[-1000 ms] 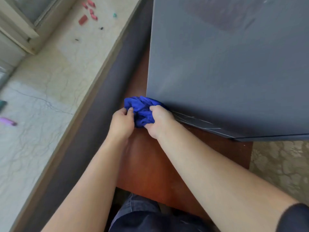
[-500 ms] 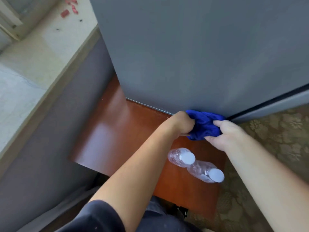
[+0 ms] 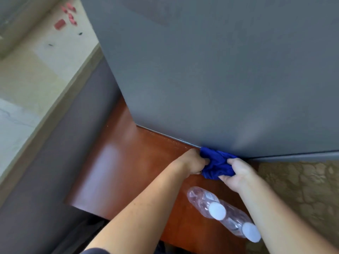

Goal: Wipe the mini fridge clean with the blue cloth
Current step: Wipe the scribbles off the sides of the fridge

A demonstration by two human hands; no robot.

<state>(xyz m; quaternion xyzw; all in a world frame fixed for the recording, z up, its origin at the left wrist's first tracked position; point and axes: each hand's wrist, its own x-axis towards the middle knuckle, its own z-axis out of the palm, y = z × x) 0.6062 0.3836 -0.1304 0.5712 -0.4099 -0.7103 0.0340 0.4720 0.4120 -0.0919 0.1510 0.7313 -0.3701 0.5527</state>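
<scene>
Reddish polished wood of the low table (image 3: 117, 171) is carrying the mini fridge (image 3: 211, 79), and the blue cloth (image 3: 217, 165) is lying bunched at the bottom front corner of the fridge, touching its lower edge. Both hands are closing on this cloth: the left hand (image 3: 190, 165) is gripping its left side and the right hand (image 3: 238, 171) its right side, so the two are nearly meeting with only fabric between them. I judge they are holding it in a tight ball to press it into the narrow line where the fridge is meeting the table, a place where dust is collecting. The cloth is looking soft and wrinkled; the fridge wall is flat, grey and matte, with a thin metal strip below. Near the wrists, two clear plastic bottles (image 3: 223, 213) with white caps are standing on the table, close enough to be knocked. Further out, a patterned carpet (image 3: 302, 189) is showing on the right and a pale stone ledge (image 3: 36, 74) on the left.
</scene>
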